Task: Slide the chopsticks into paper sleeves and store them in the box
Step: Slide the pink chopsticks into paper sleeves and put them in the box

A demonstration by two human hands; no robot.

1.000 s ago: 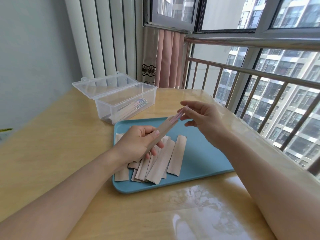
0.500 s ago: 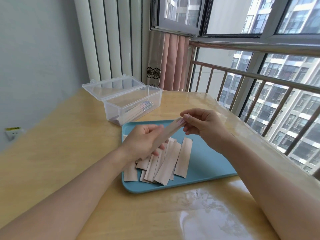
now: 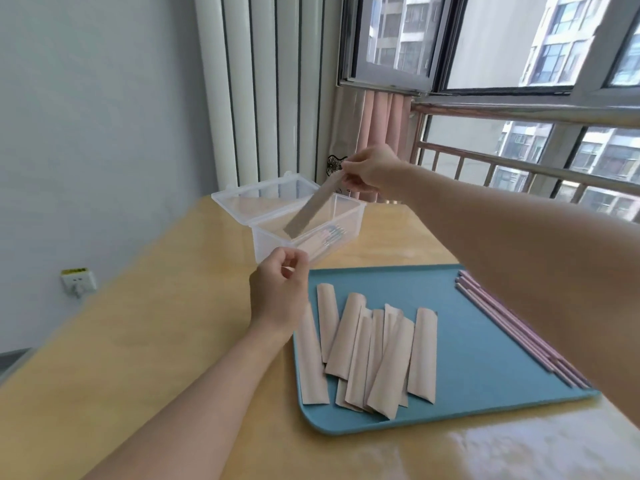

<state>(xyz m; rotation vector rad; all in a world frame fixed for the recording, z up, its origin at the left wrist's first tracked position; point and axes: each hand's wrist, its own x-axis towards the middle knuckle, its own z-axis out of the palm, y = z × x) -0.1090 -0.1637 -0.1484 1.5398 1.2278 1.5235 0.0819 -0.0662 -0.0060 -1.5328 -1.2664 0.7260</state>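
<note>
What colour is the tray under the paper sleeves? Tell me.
Teal blue tray, shown in the head view.

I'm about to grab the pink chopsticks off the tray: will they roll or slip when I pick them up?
Probably a bit. The chopsticks look round and smooth, so they may roll on the flat tray. They look thin and rigid, so likely light and unbending. They lie bunched at the tray's right edge, which may make picking out one pair fiddly.

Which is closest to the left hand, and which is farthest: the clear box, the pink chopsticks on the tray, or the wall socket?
From the left hand:
1. Clear box, just beyond it.
2. Pink chopsticks, across the tray on its right edge.
3. Wall socket, far left on the wall.
</note>
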